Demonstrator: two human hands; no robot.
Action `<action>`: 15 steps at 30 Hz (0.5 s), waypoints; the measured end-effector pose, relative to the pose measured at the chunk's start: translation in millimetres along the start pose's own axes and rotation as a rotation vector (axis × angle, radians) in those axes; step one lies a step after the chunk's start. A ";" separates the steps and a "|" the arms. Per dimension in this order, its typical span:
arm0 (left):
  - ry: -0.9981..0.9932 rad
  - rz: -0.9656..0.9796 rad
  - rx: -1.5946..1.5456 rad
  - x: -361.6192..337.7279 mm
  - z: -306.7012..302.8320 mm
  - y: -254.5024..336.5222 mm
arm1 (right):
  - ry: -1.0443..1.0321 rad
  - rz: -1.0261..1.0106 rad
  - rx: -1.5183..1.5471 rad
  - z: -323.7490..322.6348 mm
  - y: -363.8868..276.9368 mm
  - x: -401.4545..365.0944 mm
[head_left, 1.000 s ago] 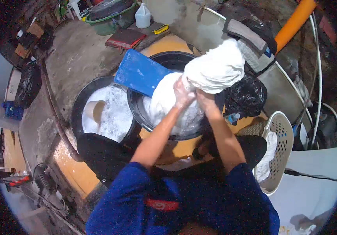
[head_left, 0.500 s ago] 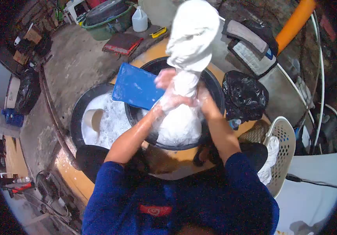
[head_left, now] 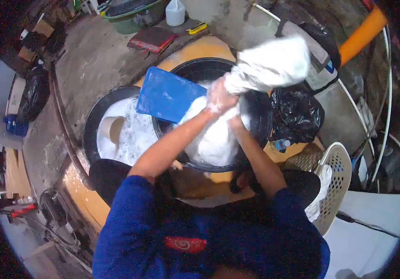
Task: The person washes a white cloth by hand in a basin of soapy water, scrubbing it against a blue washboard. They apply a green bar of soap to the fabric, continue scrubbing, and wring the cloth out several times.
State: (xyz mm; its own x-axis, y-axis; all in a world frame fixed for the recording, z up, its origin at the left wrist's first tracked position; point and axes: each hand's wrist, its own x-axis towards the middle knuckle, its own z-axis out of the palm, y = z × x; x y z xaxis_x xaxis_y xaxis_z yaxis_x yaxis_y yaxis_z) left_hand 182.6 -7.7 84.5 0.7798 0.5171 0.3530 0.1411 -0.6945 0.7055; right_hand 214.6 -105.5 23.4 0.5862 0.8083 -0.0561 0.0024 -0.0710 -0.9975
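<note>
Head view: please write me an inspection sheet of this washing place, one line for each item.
Surface: concrete floor, yellow slab under the basins.
Job's things: white cloth half lifted from black basin; blue board lies on its rim.
Clutter: foam basin with cup, black bag, basket.
Hands: left hand and right hand both grip the cloth.
Cables: black cable at right; white hoses.
Surroundings: jug, green tub, orange pipe.

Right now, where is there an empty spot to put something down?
Bare concrete floor lies between the red mat and the sudsy basin. A yellow strip is free behind the black tub, where the left hand and right hand grip the white cloth. The right is crowded: black plastic bag, laundry basket, orange pipe.
</note>
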 end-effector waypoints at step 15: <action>0.054 0.117 -0.504 -67.4 -0.5 -54.9 | 0.122 -0.305 0.416 24.9 -78.8 -21.7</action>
State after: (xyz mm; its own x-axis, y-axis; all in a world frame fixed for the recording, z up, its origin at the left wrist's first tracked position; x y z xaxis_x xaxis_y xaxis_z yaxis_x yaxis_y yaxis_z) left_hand 122.0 -4.2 22.3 0.7383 0.4843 0.4694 -0.2669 -0.4293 0.8628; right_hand 181.5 -102.9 102.2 0.6991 0.6803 0.2201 -0.1199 0.4150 -0.9019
